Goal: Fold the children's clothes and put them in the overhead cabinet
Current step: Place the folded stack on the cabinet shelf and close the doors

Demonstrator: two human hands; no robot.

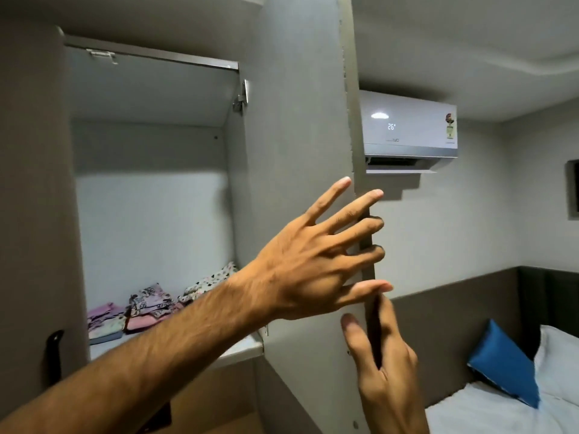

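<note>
Reaching across the centre of the frame, my left hand (308,261) is spread wide, its fingers (360,228) fanned and hooking over the free edge of the open cabinet door (297,145); the palm is not closed on anything. Below it, at lower centre-right, my right hand (380,355) rises from the bottom edge with fingers loosely extended, the thumb on the inner face of the door and the other fingers behind its edge, so that the door edge lies between them in a light pinch; how firmly it is pressed I cannot tell.

The overhead cabinet (150,214) occupies the upper left and centre left of the frame, its interior pale and lit. The folded children's clothes (150,305) rest on the cabinet's shelf (241,347) at lower left, arranged as small stacks side by side: pink and pastel pieces at the left, a lilac patterned piece in the middle, and a white spotted piece toward the right, partly hidden behind my left forearm.

A hinge (241,97) shows at the cabinet's upper right corner. To the right of the door, an air conditioner (409,126) hangs on the wall in the upper right. A bed with white linen (488,408) and a blue pillow (504,364) fills the lower right corner
</note>
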